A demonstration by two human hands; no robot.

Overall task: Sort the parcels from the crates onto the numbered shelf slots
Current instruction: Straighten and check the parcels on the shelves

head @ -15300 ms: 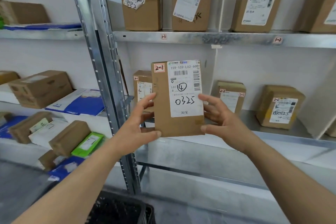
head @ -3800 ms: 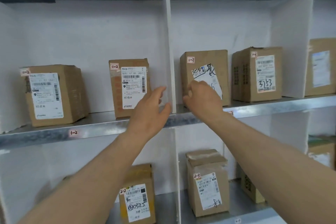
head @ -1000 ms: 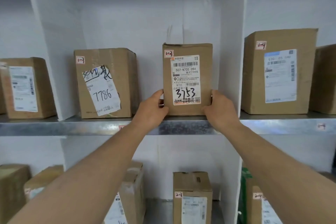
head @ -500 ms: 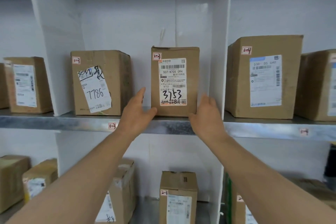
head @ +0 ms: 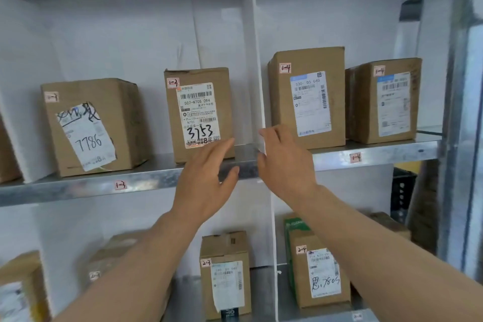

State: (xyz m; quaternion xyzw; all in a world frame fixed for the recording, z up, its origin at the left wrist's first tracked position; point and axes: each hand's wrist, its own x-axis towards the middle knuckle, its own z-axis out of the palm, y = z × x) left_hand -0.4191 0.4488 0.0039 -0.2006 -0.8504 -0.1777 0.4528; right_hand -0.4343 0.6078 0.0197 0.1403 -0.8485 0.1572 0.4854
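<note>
Both hands empty, raised in front of the galvanised metal shelf edge point(head: 146, 181). Left hand point(head: 206, 178) has fingers straight and spread, released, fingertips overlapping the lower right corner of the upright brown cardboard parcel with white label handwritten "3753" point(head: 198, 115); cannot tell if they actually touch it. Right hand point(head: 283, 162) sits just beside the left, fingers loosely extended, holding nothing, in front of the thin white vertical divider panel point(head: 257, 60) at the shelf lip; contact with the divider unclear. The 3753 parcel stands upright on the upper shelf in the slot tagged 1-3, right of the wider brown cardboard box with tilted white label "7786" point(head: 91, 125), gap between them, and close to the divider. Small red-on-white slot tag "1-3" point(head: 120, 185) is on the shelf edge below. Right of the divider, slot 1-4: tall brown box with blue-topped white label point(head: 308, 97) and a second brown box with similar label point(head: 383, 100), just beside each other; slot tag "1-4" point(head: 355, 157) on the edge. Lower shelf: small brown box marked 2-3 point(head: 224, 272), brown box marked 2-4 with handwritten label point(head: 318, 277) against a green carton point(head: 294, 225). Grey metal upright post point(head: 460, 112) far right.
</note>
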